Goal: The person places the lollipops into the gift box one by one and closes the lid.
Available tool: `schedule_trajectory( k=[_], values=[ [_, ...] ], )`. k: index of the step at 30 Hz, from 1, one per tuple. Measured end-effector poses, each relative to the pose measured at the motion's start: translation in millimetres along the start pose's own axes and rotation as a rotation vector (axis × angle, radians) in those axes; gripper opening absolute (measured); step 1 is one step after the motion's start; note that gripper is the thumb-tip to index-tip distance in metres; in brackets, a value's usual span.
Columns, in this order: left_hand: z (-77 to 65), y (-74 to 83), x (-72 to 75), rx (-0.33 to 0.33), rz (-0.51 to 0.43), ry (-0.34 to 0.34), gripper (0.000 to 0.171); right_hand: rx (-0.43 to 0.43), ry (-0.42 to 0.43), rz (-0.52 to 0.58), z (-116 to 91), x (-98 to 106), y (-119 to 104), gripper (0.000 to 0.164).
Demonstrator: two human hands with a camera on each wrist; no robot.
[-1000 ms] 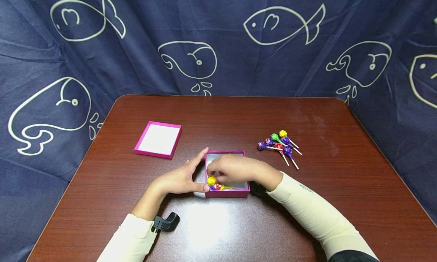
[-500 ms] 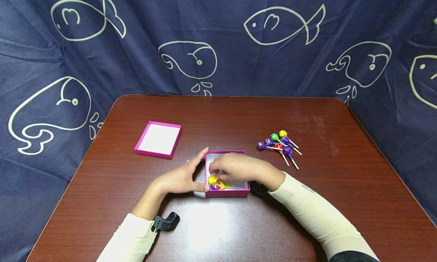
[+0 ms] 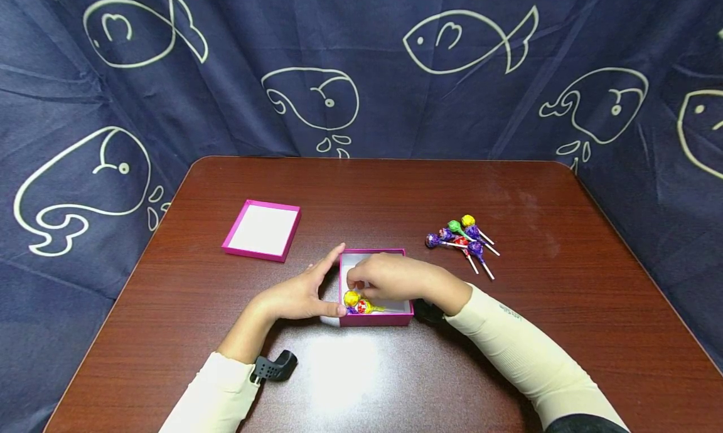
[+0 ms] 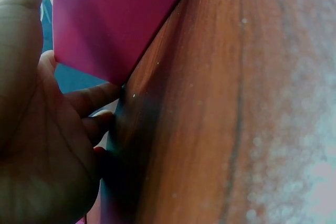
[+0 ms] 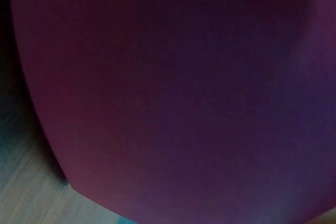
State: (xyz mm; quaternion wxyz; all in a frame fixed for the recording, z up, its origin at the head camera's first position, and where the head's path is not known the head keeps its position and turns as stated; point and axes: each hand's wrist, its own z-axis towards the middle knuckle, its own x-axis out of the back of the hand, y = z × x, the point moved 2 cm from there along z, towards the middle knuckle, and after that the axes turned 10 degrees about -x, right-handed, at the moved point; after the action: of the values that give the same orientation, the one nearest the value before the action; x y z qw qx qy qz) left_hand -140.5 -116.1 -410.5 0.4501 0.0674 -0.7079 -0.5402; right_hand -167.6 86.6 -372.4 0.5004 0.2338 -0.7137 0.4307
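Observation:
A pink box point(image 3: 376, 320) with a pale inside stands at the middle of the table in the head view. My left hand point(image 3: 299, 295) spans its left side, thumb at the near corner and forefinger at the far corner. My right hand point(image 3: 390, 277) reaches inside with bent fingers and appears to pinch a yellow lollipop point(image 3: 351, 298); its stick is hidden under the hand. Beside it lies a red and yellow lollipop point(image 3: 363, 307), with a bit of purple wrapper below. The left wrist view shows the box's outer wall point(image 4: 115, 19); the right wrist view shows mostly a dark pink wall point(image 5: 157, 103).
The box lid point(image 3: 263, 230), white inside with a pink rim, lies at the left. Several lollipops point(image 3: 463, 238) with purple, green, red and yellow wrappers lie in a pile at the right. A blue curtain point(image 3: 373, 106) hangs behind the brown table point(image 3: 373, 194).
My right hand has shifted slightly right inside the box, and the yellow lollipop has moved a little the same way. My left hand and the lollipop pile have stayed put.

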Motion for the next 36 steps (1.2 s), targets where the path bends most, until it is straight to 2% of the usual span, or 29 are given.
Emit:
schedule_trajectory(
  k=[10, 20, 28, 33, 36],
  values=[
    [-0.3, -0.2, 0.0, -0.004, 0.009, 0.0, 0.111, 0.007, -0.001, 0.023, 0, 2, -2, 0.01],
    [-0.8, -1.1, -0.1, -0.013, 0.009, 0.003, 0.111, -0.011, 0.04, 0.007, -2, 3, 0, 0.004],
    [0.1, -0.8, 0.2, -0.027, 0.026, 0.005, 0.112, 0.054, 0.185, 0.077, -15, 21, 3, 0.007],
    [0.6, -2.0, 0.0, -0.031, 0.028, 0.005, 0.112, 0.037, 0.258, 0.084, -26, 33, 8, 0.008],
    [1.0, -2.3, -0.1, -0.037, 0.029, 0.009, 0.112, -0.002, 0.303, 0.073, -34, 41, 15, 0.008]
  ],
)
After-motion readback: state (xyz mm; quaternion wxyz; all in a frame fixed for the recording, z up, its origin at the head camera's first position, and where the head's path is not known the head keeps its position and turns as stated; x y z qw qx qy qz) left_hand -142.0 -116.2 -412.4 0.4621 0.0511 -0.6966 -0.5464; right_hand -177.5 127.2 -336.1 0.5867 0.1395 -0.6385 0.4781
